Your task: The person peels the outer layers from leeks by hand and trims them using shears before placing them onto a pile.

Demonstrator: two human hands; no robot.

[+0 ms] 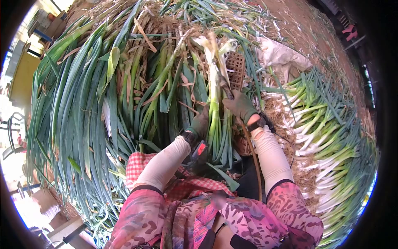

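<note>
In the head view a pale-stemmed leek (214,95) stands roughly upright in front of me, its white end pointing away. My left hand (200,123), in a dark green glove, is closed around its leaves, the fingers partly hidden. My right hand (240,106), gloved too, grips a dark, slim nozzle tool (225,86) close beside the white stem. A brown hose (254,159) runs from under this hand toward my lap. Just left of my left hand spreads a big heap of untrimmed leeks (87,103) with dry brown leaves.
Cleaned leeks (319,145) lie in a long row on the right, white ends inward. A brown plastic crate (236,68) and a pale sack (282,58) stand beyond my right hand. Peelings litter the ground (290,16). A red and black device (200,150) hangs near my left wrist.
</note>
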